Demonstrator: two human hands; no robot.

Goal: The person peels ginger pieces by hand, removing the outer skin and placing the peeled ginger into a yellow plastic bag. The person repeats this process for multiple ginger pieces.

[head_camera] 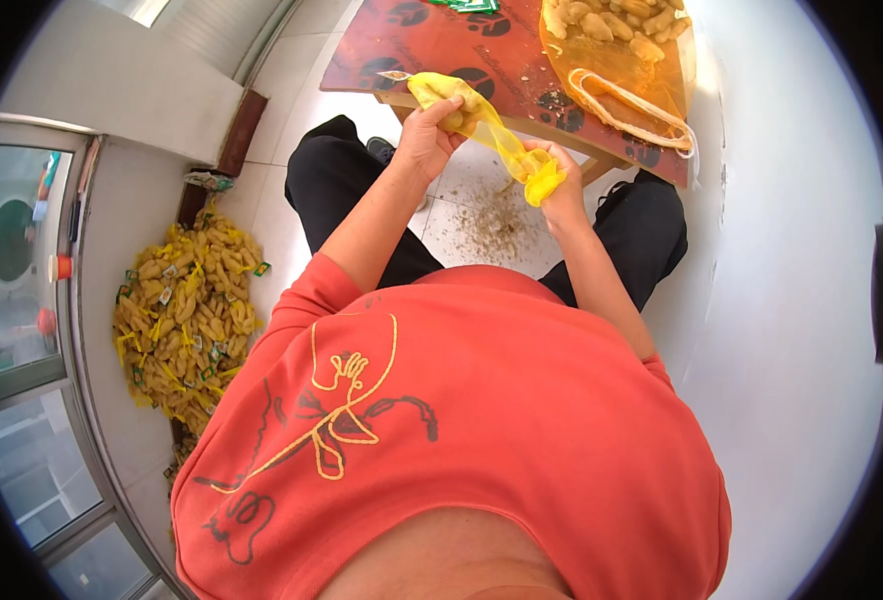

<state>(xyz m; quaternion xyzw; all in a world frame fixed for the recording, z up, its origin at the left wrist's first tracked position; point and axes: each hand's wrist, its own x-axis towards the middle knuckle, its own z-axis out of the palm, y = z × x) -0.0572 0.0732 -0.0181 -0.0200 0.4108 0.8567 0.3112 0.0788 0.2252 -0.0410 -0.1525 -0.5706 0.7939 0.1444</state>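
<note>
My left hand [430,139] grips the filled end of a yellow mesh net bag [498,135], with its thumb on top. Pale lumps that look like ginger root [445,91] show through the netting there. A small tag [394,76] sticks out past that end. My right hand [561,176] holds the bunched, gathered end of the same bag, and the net is stretched slack between both hands. The bag is held above the near edge of a red-brown board table [516,67].
An orange mesh sack [636,82] with loose ginger [621,22] lies at the table's right. Green packets [465,6] sit at the far edge. Left on the floor is a large heap of netted, tagged ginger [194,315]. Crumbs of dirt [495,225] cover tiles between my knees. A white wall [786,262] stands close right.
</note>
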